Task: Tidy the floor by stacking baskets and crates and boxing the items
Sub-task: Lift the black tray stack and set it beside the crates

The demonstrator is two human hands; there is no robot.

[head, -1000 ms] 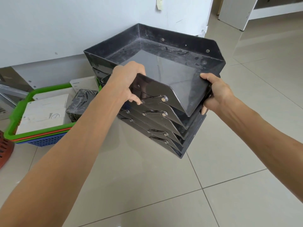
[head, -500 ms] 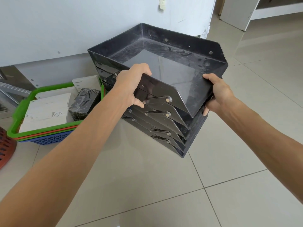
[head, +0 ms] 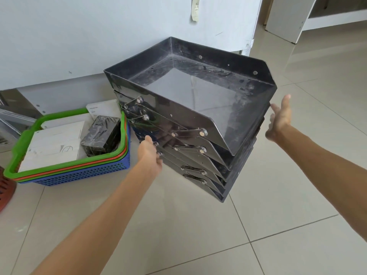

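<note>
A stack of several black plastic crates stands on the tiled floor against the white wall, the top one empty and open. My left hand is at the stack's near left side, low down by the metal hinge straps, fingers loose and holding nothing. My right hand hovers just off the stack's right side, fingers spread, not touching. To the left sits a nest of baskets, green on top over orange and blue, holding white boxes and a black wrapped packet.
A red-brown basket pokes in at the left edge. A metal frame leans at the wall's foot on the far left. White furniture stands at the back right. Tiled floor stretches in front and to the right.
Both hands have let go of the top crate, which now rests on the stack. My left hand dropped lower on the side; my right hand pulled away to the right and opened.
</note>
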